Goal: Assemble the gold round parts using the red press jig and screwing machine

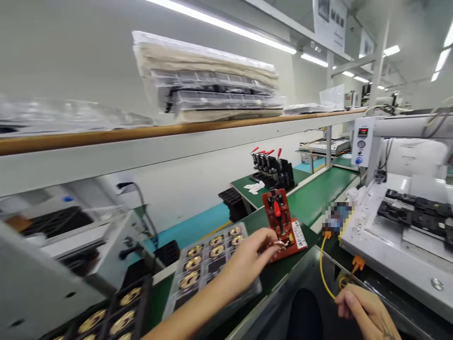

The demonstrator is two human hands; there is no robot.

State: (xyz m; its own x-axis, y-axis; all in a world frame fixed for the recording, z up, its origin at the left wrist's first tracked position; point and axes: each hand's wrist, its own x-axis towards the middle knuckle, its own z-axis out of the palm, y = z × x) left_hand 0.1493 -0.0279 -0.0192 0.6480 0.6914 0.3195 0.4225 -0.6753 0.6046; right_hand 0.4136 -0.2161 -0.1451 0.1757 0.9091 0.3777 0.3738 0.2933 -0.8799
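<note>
My left hand (pixel 255 251) reaches across the bench, its thumb and fingers pinched on a small shiny metal part (pixel 281 244). It is at the front of a red toggle-clamp fixture (pixel 278 212) with a red-tipped lever and a white label; I cannot tell whether the part touches the fixture. Under my left forearm lies a clear plastic tray (pixel 174 293) of round gold-coloured parts (pixel 217 251). My right hand (pixel 364 309) is low on the right with its fingers curled. A yellow cable (pixel 322 267) runs to its fingertips; what they hold, if anything, is hidden.
A black tray (pixel 141 311) of gold parts sits at lower left. Black clamps with red handles (pixel 272 167) stand farther back. On the right is a white machine (pixel 389 250) with black fixtures (pixel 417 212). A shelf (pixel 212 130) with stacked trays crosses above the bench.
</note>
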